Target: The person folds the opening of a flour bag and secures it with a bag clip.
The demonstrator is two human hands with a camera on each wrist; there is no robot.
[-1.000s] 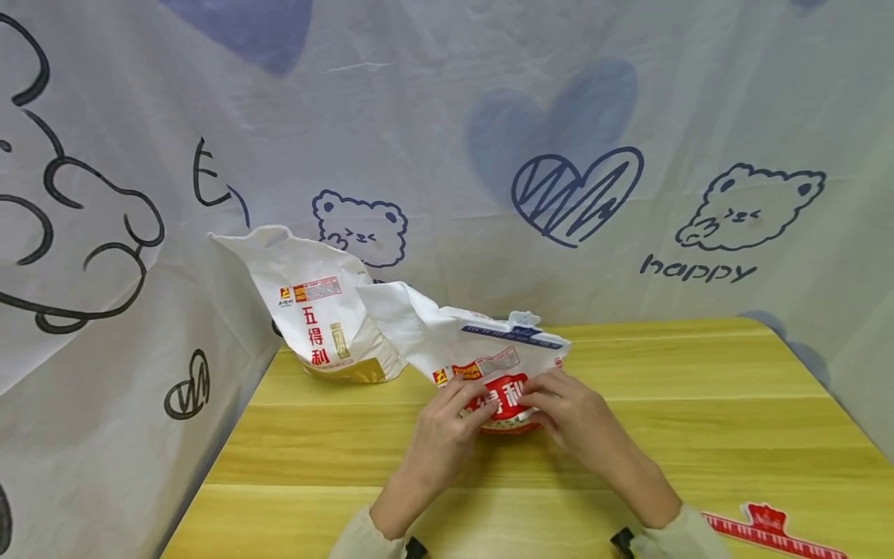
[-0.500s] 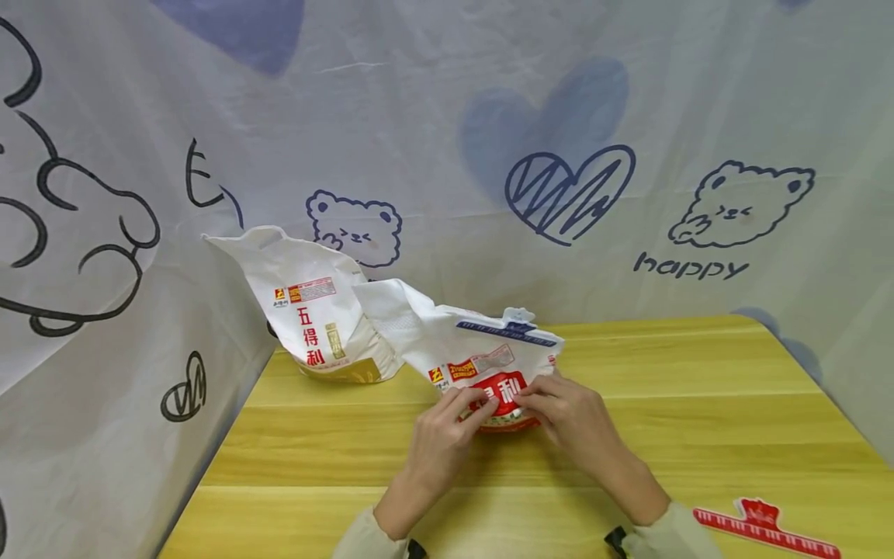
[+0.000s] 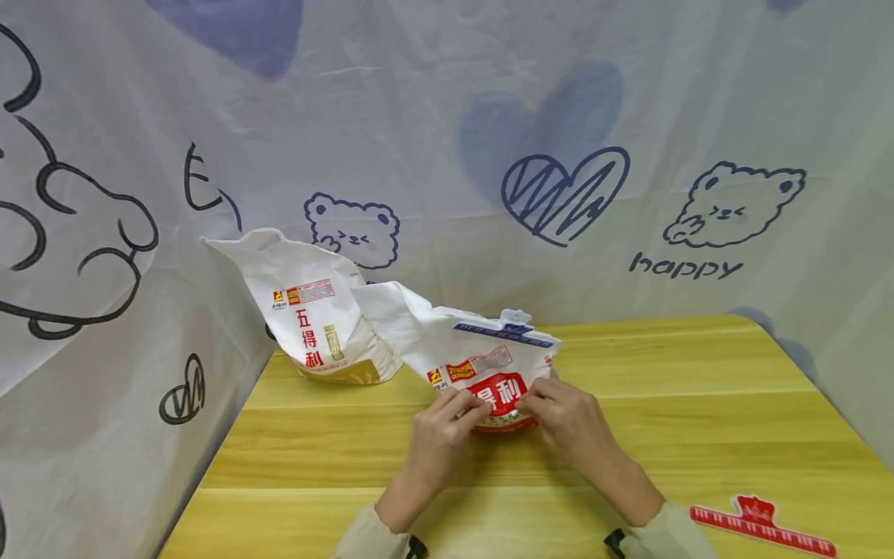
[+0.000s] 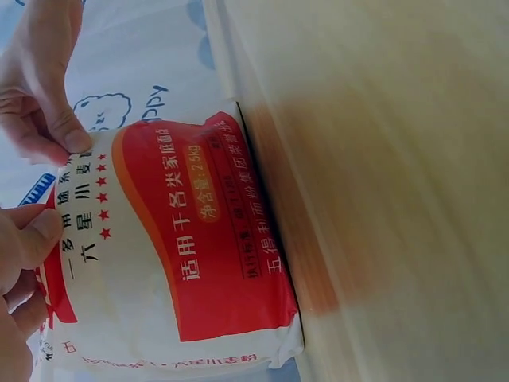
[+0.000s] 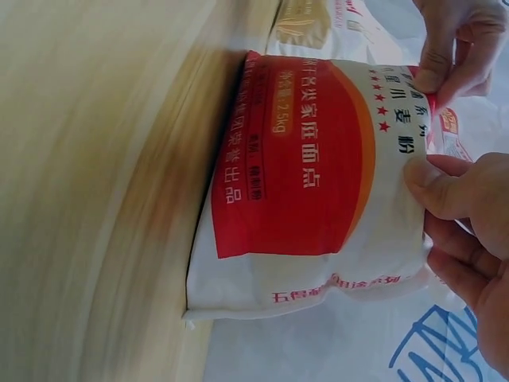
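A white and red flour bag (image 3: 501,394) stands on the table, its upper part leaning back. My left hand (image 3: 440,435) pinches the front of this bag on the left, thumb toward me. On the right side my right hand (image 3: 574,423) pinches the same front in a like way, a short gap from the left fingertips. A dark blue sealing clip (image 3: 504,334) lies across the bag near its top. In both wrist views the thumbs press the white film above the red panel (image 4: 215,231), and the bag's base rests on the wood.
Behind to the left, a second white flour bag (image 3: 310,314) with gold at its base leans open-topped, overlapped by the nearer bag's flap. A red sealing clip (image 3: 761,526) lies at the table's front right. Printed cloth (image 3: 447,155) hangs along the back and left of the wooden table (image 3: 314,458).
The head view has shifted slightly, so everything sits a little further left. Both hands keep their pinch on the bag; a bit more of the red label shows between them.
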